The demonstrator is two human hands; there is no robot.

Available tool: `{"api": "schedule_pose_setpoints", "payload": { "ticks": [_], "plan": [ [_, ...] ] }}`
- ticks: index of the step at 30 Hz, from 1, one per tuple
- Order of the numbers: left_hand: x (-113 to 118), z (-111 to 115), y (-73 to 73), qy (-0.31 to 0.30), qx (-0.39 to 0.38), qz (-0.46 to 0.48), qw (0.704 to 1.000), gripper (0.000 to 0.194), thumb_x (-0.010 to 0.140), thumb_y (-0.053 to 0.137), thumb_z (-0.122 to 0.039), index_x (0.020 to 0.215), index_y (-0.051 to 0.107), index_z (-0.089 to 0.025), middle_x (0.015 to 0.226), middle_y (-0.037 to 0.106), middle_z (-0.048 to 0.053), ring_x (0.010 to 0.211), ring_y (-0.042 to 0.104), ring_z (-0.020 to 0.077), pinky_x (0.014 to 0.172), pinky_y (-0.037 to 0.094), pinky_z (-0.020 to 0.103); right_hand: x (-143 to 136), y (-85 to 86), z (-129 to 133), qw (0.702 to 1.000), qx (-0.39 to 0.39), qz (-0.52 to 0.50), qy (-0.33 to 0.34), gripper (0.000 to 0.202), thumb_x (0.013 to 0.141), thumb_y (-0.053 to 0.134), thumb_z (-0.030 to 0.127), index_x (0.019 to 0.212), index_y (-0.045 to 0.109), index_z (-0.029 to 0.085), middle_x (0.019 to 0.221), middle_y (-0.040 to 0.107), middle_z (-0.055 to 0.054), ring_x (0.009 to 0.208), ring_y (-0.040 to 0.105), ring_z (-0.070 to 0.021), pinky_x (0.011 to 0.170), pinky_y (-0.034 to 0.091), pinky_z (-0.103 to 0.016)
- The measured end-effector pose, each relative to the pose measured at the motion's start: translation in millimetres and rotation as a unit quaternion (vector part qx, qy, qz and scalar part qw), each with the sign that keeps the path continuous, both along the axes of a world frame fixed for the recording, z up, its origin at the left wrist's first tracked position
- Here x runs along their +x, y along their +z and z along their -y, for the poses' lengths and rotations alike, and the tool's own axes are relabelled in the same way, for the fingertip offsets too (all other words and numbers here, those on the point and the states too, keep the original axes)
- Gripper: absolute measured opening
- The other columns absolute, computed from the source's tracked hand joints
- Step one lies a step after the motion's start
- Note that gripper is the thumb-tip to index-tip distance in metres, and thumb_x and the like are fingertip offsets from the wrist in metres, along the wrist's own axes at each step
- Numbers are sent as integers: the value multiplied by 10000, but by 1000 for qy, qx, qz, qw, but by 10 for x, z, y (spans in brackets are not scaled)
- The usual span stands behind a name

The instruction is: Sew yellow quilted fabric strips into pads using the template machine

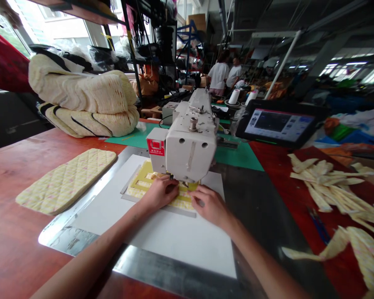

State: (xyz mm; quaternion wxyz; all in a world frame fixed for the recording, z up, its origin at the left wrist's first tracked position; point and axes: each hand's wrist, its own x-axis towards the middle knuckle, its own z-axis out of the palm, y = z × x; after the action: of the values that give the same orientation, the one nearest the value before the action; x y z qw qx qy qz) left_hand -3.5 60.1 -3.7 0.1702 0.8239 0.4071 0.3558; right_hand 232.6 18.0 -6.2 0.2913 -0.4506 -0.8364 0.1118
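Table, reddish-brown, smooth-topped [6, 174]: the largest item, spanning both sides of the view. Sewing machine, off-white, metal, with a bulky head [191, 145]: stands at centre, its head over the work; a red-and-white label marks the box on its side. Sheet, white, flat, rectangular [187, 245]: lies beneath the work.

Stack, tall, cream and pale yellow, of folded padded fabric with black edging [84, 99]: on the table, far left. Display, black-framed, with a lit screen [276, 126]: right of the machine. Strips, pale yellow, cloth, loosely heaped [327, 178]: on the table at right. Pile of quilted pieces, pale yellow with pink marks, elongated, round-cornered [68, 178]: flat, left of the white sheet.

Template, yellow-green, flat, with cut-out windows [139, 178]: lies over quilted cloth, pale yellow, patterned [182, 204], partly under the machine head and above the white sheet.

Left hand, bare [162, 193]: forearm reaches up and inward from the lower left; palm turned down, fingers bent toward the needle area, at the template. Whether it pinches anything cannot be told. Right hand, bare [210, 203]: forearm slants in from the lower right; fingers curve leftward, tips touching the work's right part, thumb tucked below. Its grip, too, cannot be told.

Cones, two, white thread [234, 97]: behind the machine. Tool, blue-handled, slender [319, 226]: among the strips.
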Motion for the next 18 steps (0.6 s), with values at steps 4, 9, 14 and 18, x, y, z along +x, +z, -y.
{"api": "schedule_pose_setpoints", "payload": {
  "ticks": [4, 9, 14, 18],
  "plan": [
    [-37, 84, 7, -26, -19, 16, 999, 147, 900, 609, -203, 967, 729, -149, 986, 703, 90, 814, 684, 161, 712, 544, 245, -36, 1, 37, 1000, -17, 4, 4, 231, 946, 536, 203, 1038, 748, 223, 953, 655, -37, 842, 604, -79, 811, 473, -175],
    [-20, 209, 26, -40, -22, 22, 999, 115, 917, 587, -185, 939, 694, -150, 1059, 696, 96, 929, 691, 167, 772, 557, 236, -44, 39, 72, 999, -29, -13, 8, 181, 909, 563, 179, 940, 741, 197, 855, 652, -17, 756, 581, -70, 723, 415, -175],
    [101, 269, 46, -44, -13, 21, 999, 103, 908, 597, -180, 926, 692, -144, 1057, 693, 107, 921, 694, 173, 797, 571, 258, 16, 60, 91, 999, -34, -23, -9, 132, 867, 577, 150, 802, 691, 160, 764, 630, -6, 685, 534, -62, 661, 340, -176],
    [178, 313, 39, -39, 9, 15, 999, 148, 911, 585, -190, 976, 708, -140, 1089, 697, 128, 952, 698, 192, 852, 581, 292, 29, 37, 94, 999, -27, -34, -24, 116, 847, 572, 142, 789, 673, 150, 736, 624, -5, 688, 529, -66, 660, 329, -169]
  ]
}}
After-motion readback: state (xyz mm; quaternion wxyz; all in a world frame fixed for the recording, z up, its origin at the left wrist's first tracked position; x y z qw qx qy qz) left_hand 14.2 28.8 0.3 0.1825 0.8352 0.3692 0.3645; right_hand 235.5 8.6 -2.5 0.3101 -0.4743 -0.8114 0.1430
